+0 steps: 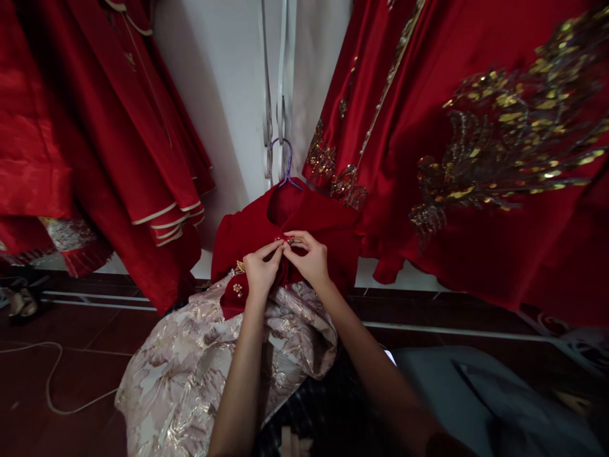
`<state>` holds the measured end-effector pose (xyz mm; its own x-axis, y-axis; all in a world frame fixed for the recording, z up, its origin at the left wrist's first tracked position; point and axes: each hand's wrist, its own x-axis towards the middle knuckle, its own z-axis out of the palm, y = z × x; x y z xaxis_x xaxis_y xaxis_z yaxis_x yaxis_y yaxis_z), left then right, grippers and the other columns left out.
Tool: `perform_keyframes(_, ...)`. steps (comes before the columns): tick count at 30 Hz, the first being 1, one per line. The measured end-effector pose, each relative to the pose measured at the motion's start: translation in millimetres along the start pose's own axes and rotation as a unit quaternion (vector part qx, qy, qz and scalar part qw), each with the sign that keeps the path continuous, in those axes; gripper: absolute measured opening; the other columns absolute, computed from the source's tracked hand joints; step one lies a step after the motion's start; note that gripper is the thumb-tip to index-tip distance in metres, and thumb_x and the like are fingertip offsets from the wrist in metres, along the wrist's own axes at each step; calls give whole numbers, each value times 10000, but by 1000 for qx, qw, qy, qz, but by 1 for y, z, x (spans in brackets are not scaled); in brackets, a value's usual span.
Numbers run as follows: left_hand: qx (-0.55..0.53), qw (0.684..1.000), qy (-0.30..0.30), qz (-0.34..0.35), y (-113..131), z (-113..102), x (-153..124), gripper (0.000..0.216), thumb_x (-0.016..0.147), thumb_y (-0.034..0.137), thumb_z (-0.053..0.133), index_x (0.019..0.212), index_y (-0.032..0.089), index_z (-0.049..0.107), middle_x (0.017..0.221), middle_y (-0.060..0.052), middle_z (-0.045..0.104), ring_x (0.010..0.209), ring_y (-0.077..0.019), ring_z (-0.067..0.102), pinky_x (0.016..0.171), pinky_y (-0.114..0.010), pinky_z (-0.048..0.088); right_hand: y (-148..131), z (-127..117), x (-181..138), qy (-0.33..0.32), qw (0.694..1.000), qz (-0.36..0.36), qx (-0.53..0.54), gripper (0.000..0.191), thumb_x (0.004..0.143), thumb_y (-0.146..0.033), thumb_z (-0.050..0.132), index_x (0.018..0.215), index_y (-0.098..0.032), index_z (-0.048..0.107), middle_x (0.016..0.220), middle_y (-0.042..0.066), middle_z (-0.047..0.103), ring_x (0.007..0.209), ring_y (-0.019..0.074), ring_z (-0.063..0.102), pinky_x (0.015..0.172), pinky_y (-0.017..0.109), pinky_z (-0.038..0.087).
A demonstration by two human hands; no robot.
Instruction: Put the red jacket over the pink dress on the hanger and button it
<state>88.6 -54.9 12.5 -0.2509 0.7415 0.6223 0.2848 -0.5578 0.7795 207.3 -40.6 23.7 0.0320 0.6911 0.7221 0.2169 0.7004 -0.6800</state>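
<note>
A red jacket hangs on a purple hanger in front of me. My left hand and my right hand meet at its upper front, just below the neckline. Both hands pinch with their fingertips at a small red and gold fastening, partly covered by the fingers. A beaded flower ornament shows on the red cloth beside my left wrist. Pale fabric with a shiny floral pattern spreads below the jacket and under my forearms.
Red garments hang at the left. Others with gold sequins hang at the right. A white metal rack post stands behind the hanger. A pale cable lies on the tiled floor, and a grey-blue surface is at lower right.
</note>
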Motion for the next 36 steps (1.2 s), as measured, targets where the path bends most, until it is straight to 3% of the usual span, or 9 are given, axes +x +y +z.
perform_keyframes(5,0,1000,0,10,-2,3,-1,213,758,298,634,930,205,719,938,-41,719,873,-192,678,871,-346,536,5,1,1,7,999,17,34,237,706,-221,646,941,-192,638,896,36,696,811,157,669,776,290,565)
perform_keyframes(10,-61,998,0,16,-2,3,-5,208,752,305,645,911,184,703,920,-53,712,836,-166,672,798,-309,558,3,-12,1,-63,989,88,101,310,737,-323,650,1017,-191,660,985,53,703,885,180,672,824,316,556)
perform_keyframes(14,-79,997,-5,24,5,0,-4,210,743,303,656,901,164,662,883,-54,693,818,-148,662,745,-280,563,-3,-22,3,-90,986,92,108,321,763,-340,628,1047,-197,675,1045,47,690,929,192,665,889,341,531)
perform_keyframes(28,-46,987,-132,82,16,-16,11,147,748,273,624,834,158,652,876,-55,660,830,-137,640,765,-272,552,-6,-22,-1,-66,989,80,101,369,724,-345,665,1062,-198,652,1002,58,693,893,174,658,797,316,562)
perform_keyframes(36,-72,976,-189,88,12,-18,30,117,707,263,660,731,150,679,820,-62,673,771,-141,651,699,-254,551,4,-23,7,-53,988,86,117,406,658,-340,717,997,-199,545,832,19,656,783,140,653,692,258,560)
